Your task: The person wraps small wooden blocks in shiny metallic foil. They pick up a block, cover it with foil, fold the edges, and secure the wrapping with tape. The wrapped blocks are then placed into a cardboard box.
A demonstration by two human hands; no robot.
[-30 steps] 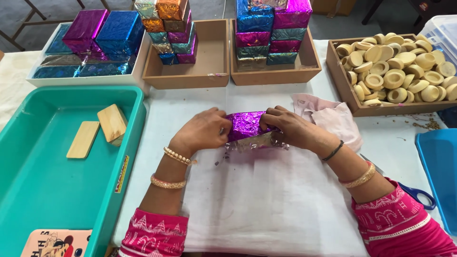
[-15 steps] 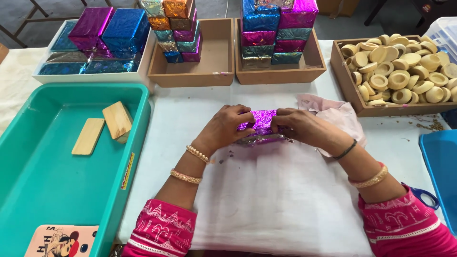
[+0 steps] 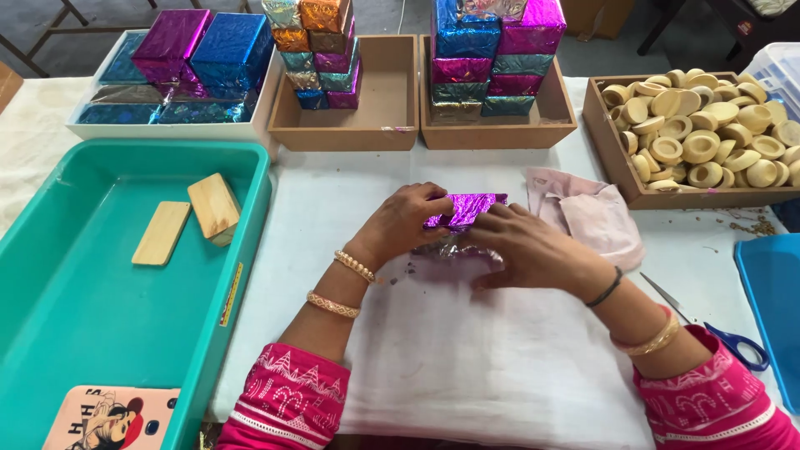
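Observation:
A small block wrapped in shiny purple foil rests on the white cloth in front of me. My left hand grips its left end, fingers curled over the top. From the right, my right hand lies over its near side and presses crinkled foil against the cloth. Both hands are closed on the block.
A teal tub at left holds two bare wooden blocks and a phone. Behind are a white tray and two wooden trays of foil-wrapped blocks. A wooden box of round cups, a pink cloth and scissors lie right.
The view has shifted, so hands and block sit further right and lower. The block has turned, showing a flatter purple top, and my right hand now lies lower over its near side.

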